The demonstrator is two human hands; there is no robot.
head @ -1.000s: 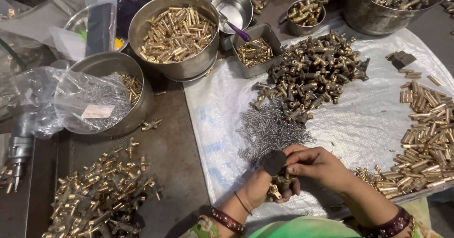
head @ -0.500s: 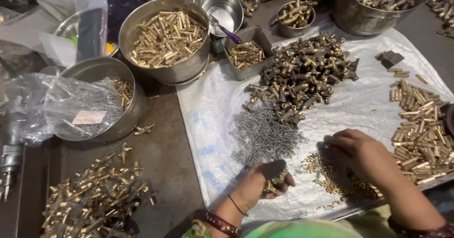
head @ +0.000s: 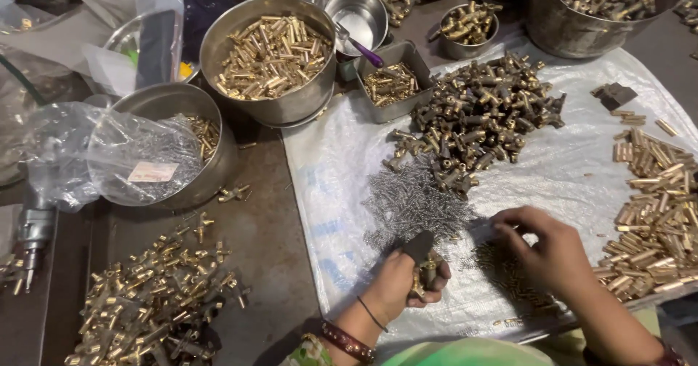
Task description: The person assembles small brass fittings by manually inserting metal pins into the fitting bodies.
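Head view, left to right. Near left on bare dark table (head: 269,242): loose pile of assembled brass fittings (head: 153,293). Behind it, a steel bowl (head: 185,148) half covered by a clear plastic bag (head: 109,159) of small grey parts. Far of that, a bigger steel bowl of brass tubes (head: 273,53), then a small empty steel bowl (head: 360,17) with a purple-handled tool in it, and a square grey tray of small brass pieces (head: 392,82).

White plastic sheet (head: 327,170) covers the table's right part. On it: a heap of thin grey springs (head: 411,202) at centre, a heap of dark brass bodies (head: 480,115) far of the springs.

Left hand (head: 400,282), near centre, just near of the springs: fingers curled shut on a small dark block (head: 419,246) plus a brass fitting (head: 425,271) sticking out under the thumb. Bangle on that wrist.

Right hand (head: 545,246), right of the left hand, palm down over a scatter of small brass pins (head: 509,275); fingertips pinched together at the sheet near the springs' edge. Can't tell if they hold anything.

Far right: pile of brass tubes (head: 654,206) just beside the right hand; two dark blocks (head: 614,93) far of it; large steel pot (head: 596,6) of fittings at the far edge.
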